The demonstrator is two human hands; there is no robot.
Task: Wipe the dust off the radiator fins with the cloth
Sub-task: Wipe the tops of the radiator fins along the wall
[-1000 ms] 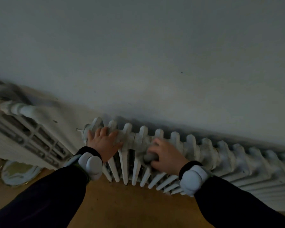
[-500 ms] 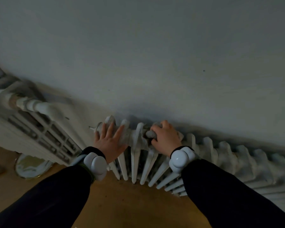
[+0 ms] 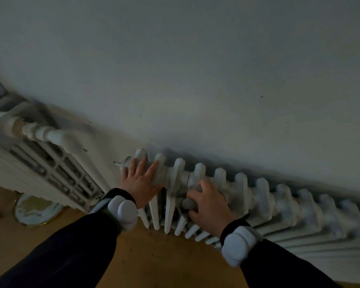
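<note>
The cloth (image 3: 188,203) was clutched in the right hand (image 3: 208,201), the left hand (image 3: 140,183) laid spread-fingered on the radiator (image 3: 312,213) — most fins (image 3: 262,190) were judged unwiped.

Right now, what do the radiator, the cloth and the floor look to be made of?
Radiator: probably cast metal under thick, matt white paint, judging by its chunky moulded fins. Cloth: soft grey fabric, bunched in the right hand; weave too blurred to tell. Floor: possibly wood or laminate, smooth warm brown.

L hand (image 3: 140,183) lies flat, palm down, fingers straight & spread. R hand (image 3: 210,202) has fingers curled round a grey cloth (image 3: 188,204). Both forearms reach fwd, converging, R wrist nearer the body.
</note>
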